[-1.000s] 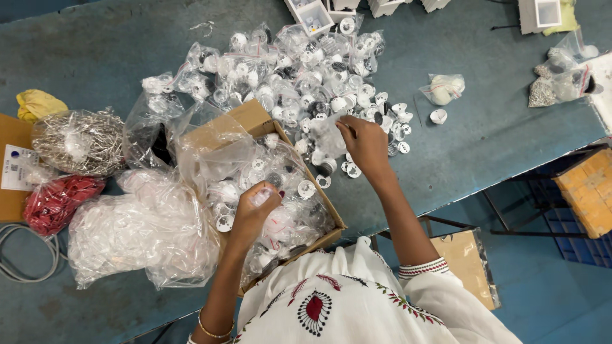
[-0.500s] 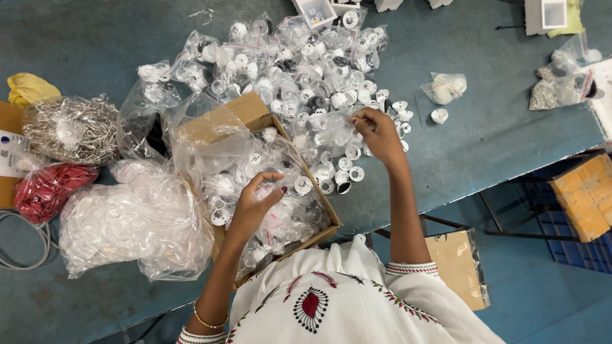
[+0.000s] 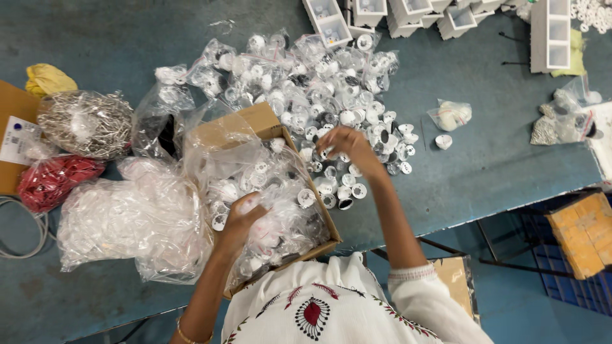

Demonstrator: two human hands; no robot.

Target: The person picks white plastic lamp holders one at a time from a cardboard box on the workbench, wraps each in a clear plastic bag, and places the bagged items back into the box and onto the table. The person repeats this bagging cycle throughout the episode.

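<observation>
Right hand: fingers pinch a small white cap, loose caps just below at 6 o'clock.
Left hand: curled, gripping a bag inside box.

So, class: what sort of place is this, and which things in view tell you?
Probably a small assembly or packing workshop: a blue table heaped with bagged white parts, a cardboard box of more, and rows of white cartons.
</observation>
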